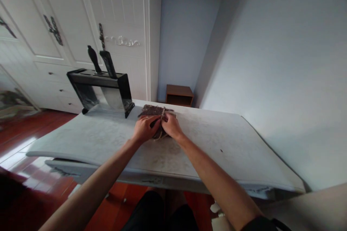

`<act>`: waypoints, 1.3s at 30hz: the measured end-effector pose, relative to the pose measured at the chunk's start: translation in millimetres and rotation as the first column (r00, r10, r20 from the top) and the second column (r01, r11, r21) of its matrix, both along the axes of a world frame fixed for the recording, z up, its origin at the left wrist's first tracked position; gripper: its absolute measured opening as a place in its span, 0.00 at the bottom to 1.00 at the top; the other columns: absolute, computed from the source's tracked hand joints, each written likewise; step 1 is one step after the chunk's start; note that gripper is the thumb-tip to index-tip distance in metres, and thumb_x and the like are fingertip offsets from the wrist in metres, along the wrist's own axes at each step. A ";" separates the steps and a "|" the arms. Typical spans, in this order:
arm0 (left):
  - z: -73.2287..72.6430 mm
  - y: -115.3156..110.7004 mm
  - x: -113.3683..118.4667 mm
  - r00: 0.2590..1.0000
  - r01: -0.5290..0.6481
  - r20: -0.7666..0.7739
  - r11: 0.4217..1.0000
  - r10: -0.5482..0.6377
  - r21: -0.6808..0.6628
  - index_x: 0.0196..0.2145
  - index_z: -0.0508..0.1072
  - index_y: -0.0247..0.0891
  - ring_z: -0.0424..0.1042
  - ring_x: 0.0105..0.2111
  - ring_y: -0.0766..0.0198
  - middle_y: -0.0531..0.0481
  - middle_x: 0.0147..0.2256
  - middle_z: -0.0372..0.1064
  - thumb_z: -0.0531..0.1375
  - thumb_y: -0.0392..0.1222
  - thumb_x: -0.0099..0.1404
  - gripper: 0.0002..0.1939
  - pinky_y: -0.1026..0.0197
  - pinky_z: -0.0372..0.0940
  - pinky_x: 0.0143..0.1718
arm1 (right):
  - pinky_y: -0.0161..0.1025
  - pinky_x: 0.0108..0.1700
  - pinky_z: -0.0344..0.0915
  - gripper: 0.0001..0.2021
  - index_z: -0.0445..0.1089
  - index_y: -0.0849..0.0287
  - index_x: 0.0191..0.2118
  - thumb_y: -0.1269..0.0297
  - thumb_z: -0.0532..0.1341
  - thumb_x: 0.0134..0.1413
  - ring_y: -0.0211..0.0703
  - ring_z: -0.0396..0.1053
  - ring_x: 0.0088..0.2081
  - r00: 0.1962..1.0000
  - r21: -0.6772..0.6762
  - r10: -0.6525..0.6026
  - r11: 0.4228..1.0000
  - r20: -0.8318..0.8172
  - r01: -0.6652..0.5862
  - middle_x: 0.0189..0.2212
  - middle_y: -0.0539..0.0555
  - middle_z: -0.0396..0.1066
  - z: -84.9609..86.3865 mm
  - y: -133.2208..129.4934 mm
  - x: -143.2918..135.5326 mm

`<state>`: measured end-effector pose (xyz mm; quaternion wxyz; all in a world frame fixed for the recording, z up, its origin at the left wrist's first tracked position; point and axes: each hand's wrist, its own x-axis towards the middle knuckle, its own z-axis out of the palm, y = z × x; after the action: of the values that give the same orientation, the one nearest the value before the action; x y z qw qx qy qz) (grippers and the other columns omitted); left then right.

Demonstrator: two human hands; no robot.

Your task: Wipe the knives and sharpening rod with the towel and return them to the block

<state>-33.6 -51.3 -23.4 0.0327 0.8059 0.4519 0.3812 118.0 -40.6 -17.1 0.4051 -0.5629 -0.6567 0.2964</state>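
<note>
A flat, rough brown bundle that looks like bark (153, 110) lies on the white table (211, 133), near its back edge. Pale twine (163, 111) runs across the bundle, and a loose loop of it shows at the front. From the left, my left hand (146, 129) rests against the bundle, fingers pinched together at the twine. My right hand (171, 125) meets it from the other side, its fingertips closed on the twine as well. Both hands cover much of the bundle's middle.
A black knife block (97, 77) with clear sides holds knives with black handles at the table's back left. White cabinets (116, 14) stand behind it. A small brown box-like shelf (179, 92) sits beyond the table, and a pale wall (284, 61) borders the right.
</note>
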 end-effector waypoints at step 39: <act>2.2 6.0 104.3 0.944 0.268 -0.081 0.883 -0.321 -0.385 0.32 0.74 0.37 0.71 0.30 0.61 0.48 0.30 0.74 0.50 0.38 0.66 0.13 0.62 0.59 0.32 | 0.40 0.37 0.69 0.13 0.74 0.56 0.36 0.58 0.68 0.42 0.41 0.72 0.31 0.870 -0.188 0.076 0.964 -0.487 -0.189 0.31 0.51 0.77 -16.9 0.0 128.0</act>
<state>70.8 -45.3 -21.2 0.2086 0.8697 0.3886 0.2215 246.1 -40.6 -34.0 0.4644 -0.4691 -0.5357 0.5265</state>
